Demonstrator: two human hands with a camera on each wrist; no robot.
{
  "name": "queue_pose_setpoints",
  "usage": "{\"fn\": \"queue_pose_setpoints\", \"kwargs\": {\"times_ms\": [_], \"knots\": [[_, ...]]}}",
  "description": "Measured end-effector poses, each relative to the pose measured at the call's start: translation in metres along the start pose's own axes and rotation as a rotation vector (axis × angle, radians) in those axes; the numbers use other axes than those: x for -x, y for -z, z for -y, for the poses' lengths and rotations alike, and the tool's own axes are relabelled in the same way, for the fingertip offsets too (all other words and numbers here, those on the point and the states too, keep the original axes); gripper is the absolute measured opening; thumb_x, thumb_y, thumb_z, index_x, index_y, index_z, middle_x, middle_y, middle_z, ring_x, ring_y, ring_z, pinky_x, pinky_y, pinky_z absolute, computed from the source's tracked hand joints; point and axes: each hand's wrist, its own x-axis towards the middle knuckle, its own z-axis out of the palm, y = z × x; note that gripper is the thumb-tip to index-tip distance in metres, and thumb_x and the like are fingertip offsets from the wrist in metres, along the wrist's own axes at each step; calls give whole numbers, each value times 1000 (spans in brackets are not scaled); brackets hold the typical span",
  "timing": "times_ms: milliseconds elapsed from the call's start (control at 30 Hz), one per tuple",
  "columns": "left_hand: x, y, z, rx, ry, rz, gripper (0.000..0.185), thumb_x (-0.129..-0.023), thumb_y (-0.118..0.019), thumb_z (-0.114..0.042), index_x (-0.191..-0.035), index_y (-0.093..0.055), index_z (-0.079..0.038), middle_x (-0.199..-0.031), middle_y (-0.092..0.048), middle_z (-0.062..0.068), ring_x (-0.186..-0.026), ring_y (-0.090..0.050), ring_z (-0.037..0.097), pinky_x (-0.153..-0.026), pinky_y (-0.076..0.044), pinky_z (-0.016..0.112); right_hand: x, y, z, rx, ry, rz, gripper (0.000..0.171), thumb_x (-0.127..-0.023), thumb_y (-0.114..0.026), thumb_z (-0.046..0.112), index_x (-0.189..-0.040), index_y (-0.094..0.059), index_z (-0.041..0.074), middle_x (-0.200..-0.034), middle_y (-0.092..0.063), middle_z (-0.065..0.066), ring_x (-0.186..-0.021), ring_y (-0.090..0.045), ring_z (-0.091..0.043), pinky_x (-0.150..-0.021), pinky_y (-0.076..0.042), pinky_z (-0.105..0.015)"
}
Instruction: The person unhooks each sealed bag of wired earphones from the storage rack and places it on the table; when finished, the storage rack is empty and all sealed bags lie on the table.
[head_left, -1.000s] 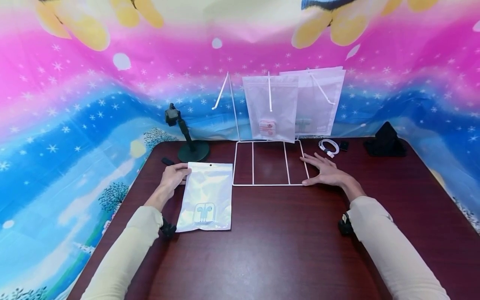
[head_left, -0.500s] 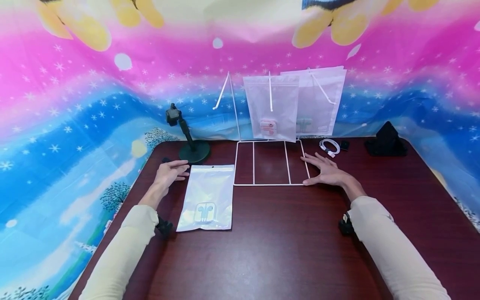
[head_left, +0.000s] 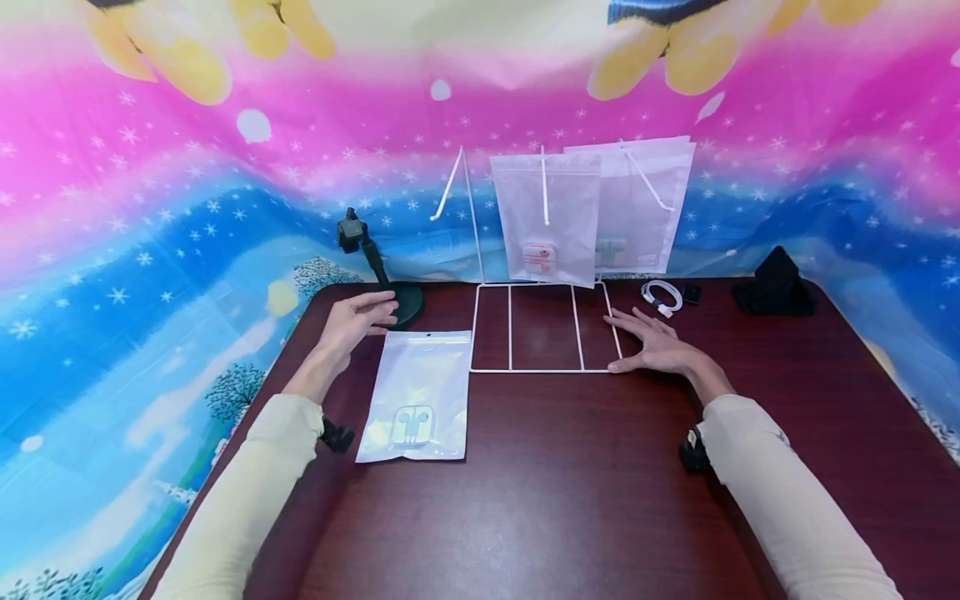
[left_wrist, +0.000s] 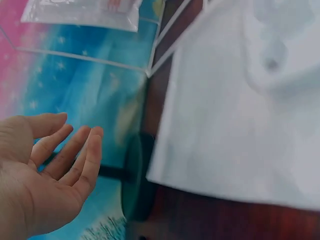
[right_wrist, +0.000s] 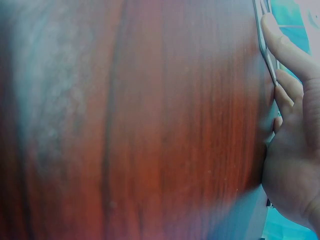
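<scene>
Bag (head_left: 416,379), pale and glossy, lies flat at left on the table (head_left: 540,483); a case (head_left: 413,427) of pale earphones shows through its near end. Two more hang from the white rack (head_left: 540,372) at the far side: the middle bag (head_left: 573,208) holds a pink case (head_left: 539,257), the right bag (head_left: 656,225) a green case (head_left: 612,252) partly covered by its neighbour.

The left grip (head_left: 351,327) hovers just off the flat bag's far left corner, fingers slack and slightly bent, with the stand (head_left: 410,302) just beyond. The right grip (head_left: 654,343) is spread, thumb and fingertips touching the rack's base around its right near corner, the flat bag well to its left across that base.

The left wrist view shows the left palm and the gap between those fingers and the bag's edge, which the head view tells less plainly. The right wrist view adds the thumb against the rack's bar, beside blurred table grain. Only the head view takes in the cable (head_left: 665,312) beyond the right grip and the holder (head_left: 775,287) farther right.
</scene>
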Motion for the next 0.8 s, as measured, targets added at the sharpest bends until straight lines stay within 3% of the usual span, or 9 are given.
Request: {"fn": "queue_pose_setpoints", "kwargs": {"times_ms": [233, 467, 667, 800], "knots": [[-9, -17, -35, 29, -79, 82, 50, -106, -64, -29, -152, -54, -15, -147, -60, 15, -130, -59, 37, -112, -43, 56, 2, 0, -4, -1, 26, -14, 106, -84, -81, 55, -165, -28, 14, -173, -12, -15, -158, 7, -44, -119, 7, -71], [-18, -38, -71, 36, -180, 139, 49, -104, -65, -31, -150, -57, -17, -145, -62, 10, -126, -62, 27, -109, -48, 49, 1, -1, -1, -8, -3, 1, 103, -85, -82, 49, -165, -29, 11, -173, -11, -17, -158, 7, -45, -119, 8, -70], [-28, -61, -102, 84, -260, 150, 46, -103, -68, -29, -146, -61, -17, -143, -64, 8, -128, -62, 26, -107, -51, 46, 2, 1, 2, -3, -17, -1, 101, -86, -82, 47, -165, -29, 12, -174, -11, -15, -158, 7, -43, -120, 8, -69], [-34, -72, -118, 58, -281, 132, 48, -102, -70, -30, -146, -61, -14, -140, -66, 7, -124, -65, 23, -104, -53, 43, 2, 0, 2, -2, -23, 3, 101, -86, -82, 48, -165, -29, 12, -174, -11, -15, -158, 7, -42, -120, 8, -69]]}}
